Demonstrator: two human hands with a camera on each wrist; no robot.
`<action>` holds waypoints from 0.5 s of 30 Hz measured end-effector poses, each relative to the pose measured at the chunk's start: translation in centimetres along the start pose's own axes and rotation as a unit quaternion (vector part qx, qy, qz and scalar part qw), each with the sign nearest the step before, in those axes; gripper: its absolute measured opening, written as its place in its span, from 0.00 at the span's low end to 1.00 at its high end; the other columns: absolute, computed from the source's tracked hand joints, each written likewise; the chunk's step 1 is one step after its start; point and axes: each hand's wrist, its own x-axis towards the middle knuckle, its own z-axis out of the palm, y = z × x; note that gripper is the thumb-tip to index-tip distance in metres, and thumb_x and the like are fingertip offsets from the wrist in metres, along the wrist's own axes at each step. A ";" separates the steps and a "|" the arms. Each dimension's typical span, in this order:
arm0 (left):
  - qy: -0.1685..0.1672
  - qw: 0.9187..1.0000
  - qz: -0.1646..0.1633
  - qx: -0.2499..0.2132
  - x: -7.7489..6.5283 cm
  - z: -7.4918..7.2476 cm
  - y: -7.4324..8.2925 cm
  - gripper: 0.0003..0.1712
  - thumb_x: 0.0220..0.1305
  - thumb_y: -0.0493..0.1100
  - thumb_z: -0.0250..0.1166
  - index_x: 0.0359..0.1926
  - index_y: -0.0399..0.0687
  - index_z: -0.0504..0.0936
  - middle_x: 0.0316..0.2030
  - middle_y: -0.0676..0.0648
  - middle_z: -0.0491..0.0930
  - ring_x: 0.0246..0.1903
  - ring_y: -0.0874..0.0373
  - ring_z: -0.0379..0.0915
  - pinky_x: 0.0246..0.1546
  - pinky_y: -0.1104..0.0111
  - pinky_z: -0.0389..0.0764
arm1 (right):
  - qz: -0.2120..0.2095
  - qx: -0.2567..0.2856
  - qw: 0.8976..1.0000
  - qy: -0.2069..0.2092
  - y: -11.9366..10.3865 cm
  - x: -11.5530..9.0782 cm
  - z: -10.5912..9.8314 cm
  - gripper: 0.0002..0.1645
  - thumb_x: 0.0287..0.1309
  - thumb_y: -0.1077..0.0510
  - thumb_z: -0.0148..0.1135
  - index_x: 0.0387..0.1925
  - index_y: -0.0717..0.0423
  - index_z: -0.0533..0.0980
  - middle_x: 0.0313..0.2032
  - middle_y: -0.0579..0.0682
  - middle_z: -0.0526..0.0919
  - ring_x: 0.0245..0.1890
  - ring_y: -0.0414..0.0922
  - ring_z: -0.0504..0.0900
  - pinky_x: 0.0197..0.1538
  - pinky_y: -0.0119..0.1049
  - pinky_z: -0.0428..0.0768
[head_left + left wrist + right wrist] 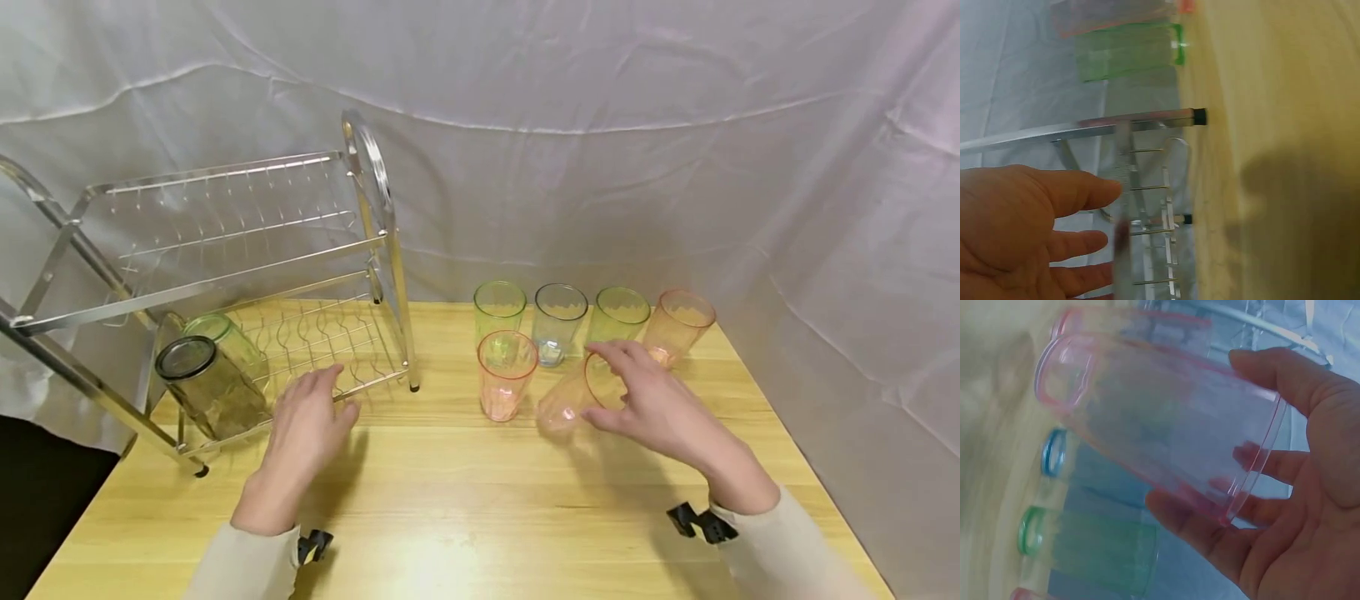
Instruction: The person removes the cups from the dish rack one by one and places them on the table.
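My right hand (652, 400) grips a clear pink cup (1160, 419) near its rim, thumb on one side and fingers on the other. In the head view this cup leans, its base towards the left. Another pink cup (507, 379) stands upright just to its left. My left hand (303, 425) is before the lower shelf of a metal dish rack (1122, 212), thumb and fingers apart, holding nothing. Inside the rack, a dark grey cup (217, 396) and a green cup (236, 346) lean upside down at the left end.
Along the back of the wooden table stand a green cup (500, 308), a blue cup (558, 321), a second green cup (618, 312) and an orange-pink cup (678, 325). A grey cloth (600, 167) hangs behind. The rack's upper shelf (240, 200) overhangs the lower one.
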 end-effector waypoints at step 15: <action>-0.021 0.998 0.014 0.062 -0.5 1.7 -0.7 0.43 0.69 0.48 0.69 0.78 0.37 0.63 0.75 0.24 0.62 0.77 0.24 0.48 0.70 0.21 0.36 | 0.046 -0.062 0.997 -0.022 0.9 3.5 1.0 0.53 0.57 0.46 0.74 0.80 0.49 0.62 0.74 0.62 0.69 0.69 0.68 0.72 0.60 0.71 0.77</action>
